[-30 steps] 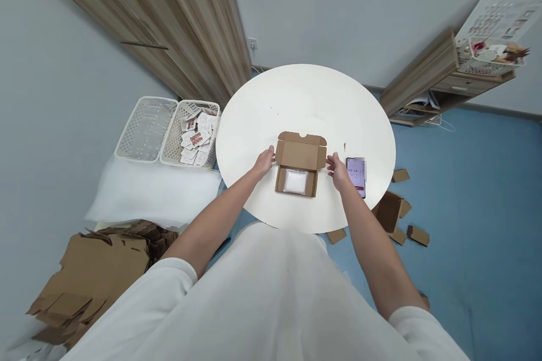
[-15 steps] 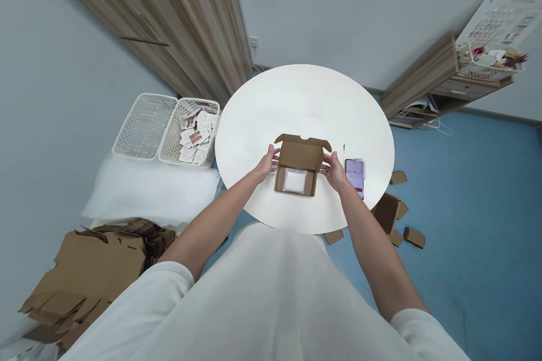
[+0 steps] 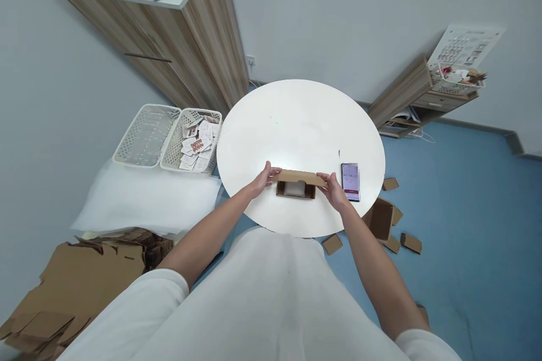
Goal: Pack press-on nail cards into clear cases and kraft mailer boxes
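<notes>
A small brown cardboard box [image 3: 296, 177] sits near the front of the round white table, its lid half folded down over the tray part. Inside lies a white wrapped packet [image 3: 294, 188], partly hidden under the lid. My left hand [image 3: 263, 179] grips the lid's left corner between thumb and fingers. At the lid's right corner, my right hand [image 3: 333, 189] pinches the flap the same way. A phone [image 3: 350, 182] with a lit screen lies just right of my right hand.
Left of the white table [image 3: 305, 124] stand a basket of printed cards [image 3: 197, 145] and a basket of clear packets [image 3: 146, 138]. Below them are white wrapping sheets [image 3: 144, 194] and flat cardboard blanks [image 3: 88, 276]. Cardboard boxes [image 3: 379, 219] lie on the blue floor.
The box lid has swung from standing open to leaning down over the packet. Both hands have moved from the box's sides to the lid's corners. The camera view has shifted slightly.
</notes>
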### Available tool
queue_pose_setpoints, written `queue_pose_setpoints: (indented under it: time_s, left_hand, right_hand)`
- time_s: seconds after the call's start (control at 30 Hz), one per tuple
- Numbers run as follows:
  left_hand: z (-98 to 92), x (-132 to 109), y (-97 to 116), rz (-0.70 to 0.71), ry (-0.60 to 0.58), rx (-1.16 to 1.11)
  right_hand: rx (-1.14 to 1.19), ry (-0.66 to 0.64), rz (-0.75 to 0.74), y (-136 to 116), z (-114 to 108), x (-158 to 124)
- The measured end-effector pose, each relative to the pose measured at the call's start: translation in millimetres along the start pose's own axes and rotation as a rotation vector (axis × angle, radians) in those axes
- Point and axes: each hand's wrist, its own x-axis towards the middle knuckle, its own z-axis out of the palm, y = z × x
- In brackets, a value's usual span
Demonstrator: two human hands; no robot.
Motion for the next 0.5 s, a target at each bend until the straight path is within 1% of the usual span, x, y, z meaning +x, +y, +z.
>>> queue_pose_setpoints:
  time_s: [0.1, 0.2, 0.3, 0.37, 0.43, 0.5]
  left_hand:
    - [1.8, -8.8, -6.8, 0.033, -0.005, 0.09]
    - [6.3, -15.8, -14.7, 0.117, 0.035, 0.237]
    - [12.6, -21.7, -22.9, 0.208, 0.08, 0.433]
    - [17.3, -26.1, -27.7, 0.219, 0.121, 0.575]
    - [21.9, -31.1, -31.4, 0.214, 0.186, 0.728]
    - [25.9, -36.0, -33.9, 0.246, 0.23, 0.882]
  right_hand:
    - [-0.088, -0.01, -0.005, 8.1, 3.2, -11.1]
    - [-0.206, -0.018, -0.009, 18.1, 9.9, -22.6]
    - [-0.388, 0.035, -0.037, 29.8, 20.1, -33.6]
    - [-0.512, 0.068, -0.081, 37.3, 27.1, -39.5]
    - [-0.644, 0.09, -0.123, 43.0, 32.7, -43.7]
    - [-0.791, 0.12, -0.155, 46.2, 36.2, -46.2]
